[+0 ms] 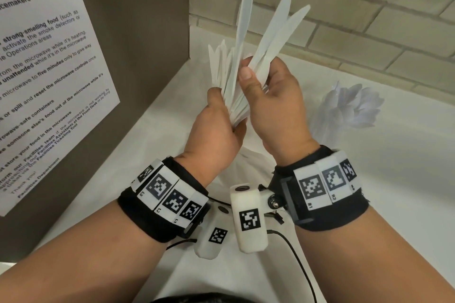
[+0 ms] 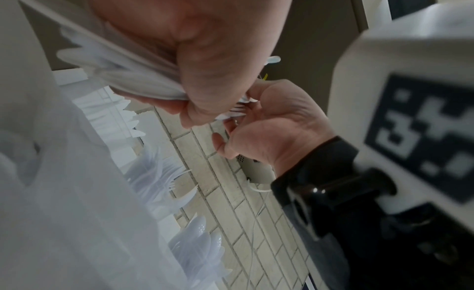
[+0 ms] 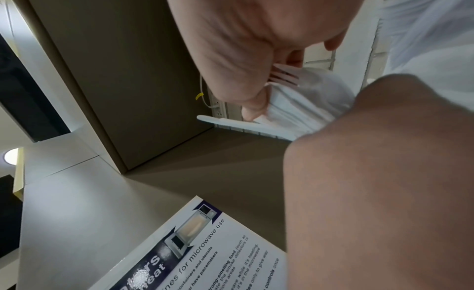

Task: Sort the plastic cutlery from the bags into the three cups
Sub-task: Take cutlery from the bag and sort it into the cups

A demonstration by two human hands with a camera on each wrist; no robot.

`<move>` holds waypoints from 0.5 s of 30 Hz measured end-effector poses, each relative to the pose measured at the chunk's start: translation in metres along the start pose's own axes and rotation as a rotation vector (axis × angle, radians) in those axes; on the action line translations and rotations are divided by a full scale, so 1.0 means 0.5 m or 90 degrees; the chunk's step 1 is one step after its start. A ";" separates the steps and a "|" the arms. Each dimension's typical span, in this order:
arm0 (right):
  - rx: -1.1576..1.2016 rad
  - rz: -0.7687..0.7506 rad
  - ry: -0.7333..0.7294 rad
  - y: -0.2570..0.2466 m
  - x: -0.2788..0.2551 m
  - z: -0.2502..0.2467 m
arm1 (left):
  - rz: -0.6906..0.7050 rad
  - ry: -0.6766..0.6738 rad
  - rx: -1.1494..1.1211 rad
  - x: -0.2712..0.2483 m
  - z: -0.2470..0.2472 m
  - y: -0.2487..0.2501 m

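My left hand (image 1: 216, 118) grips the low end of a bundle of white plastic cutlery (image 1: 242, 39), its handles fanned upward above the counter. My right hand (image 1: 270, 96) pinches a few of those pieces between thumb and fingers. Fork tines (image 3: 284, 75) poke out under the right hand (image 3: 256, 40) in the right wrist view. The left wrist view shows the left hand (image 2: 205, 61) round the bundle (image 2: 123, 79), and cutlery standing sorted along the wall: white knives (image 2: 113, 111), clear forks (image 2: 159, 180), clear spoons (image 2: 197, 243). The cups themselves are hidden.
A thin plastic bag (image 1: 246, 167) lies on the white counter (image 1: 369, 192) beneath my hands. Clear spoons (image 1: 349, 108) stand at the right by the tiled wall (image 1: 357, 19). A brown panel with a microwave notice (image 1: 49, 69) closes off the left side.
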State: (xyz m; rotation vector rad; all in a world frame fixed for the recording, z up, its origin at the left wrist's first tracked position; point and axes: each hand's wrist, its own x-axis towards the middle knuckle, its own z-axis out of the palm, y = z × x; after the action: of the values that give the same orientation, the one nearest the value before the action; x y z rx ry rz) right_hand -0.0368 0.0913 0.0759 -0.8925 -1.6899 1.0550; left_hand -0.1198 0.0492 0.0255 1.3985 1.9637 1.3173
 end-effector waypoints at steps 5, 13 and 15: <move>0.068 0.015 0.032 -0.010 0.006 -0.002 | 0.007 -0.011 0.016 -0.003 0.002 -0.004; 0.020 -0.032 0.116 -0.046 0.046 -0.024 | 0.012 -0.063 0.092 -0.017 0.018 -0.010; 0.032 -0.065 0.110 -0.044 0.052 -0.027 | 0.005 -0.061 0.089 -0.016 0.017 -0.009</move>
State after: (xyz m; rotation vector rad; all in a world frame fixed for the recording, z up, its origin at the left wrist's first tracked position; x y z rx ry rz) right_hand -0.0345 0.1100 0.1073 -0.8320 -1.5425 0.9210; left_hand -0.1123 0.0459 0.0162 1.5052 2.0222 1.1123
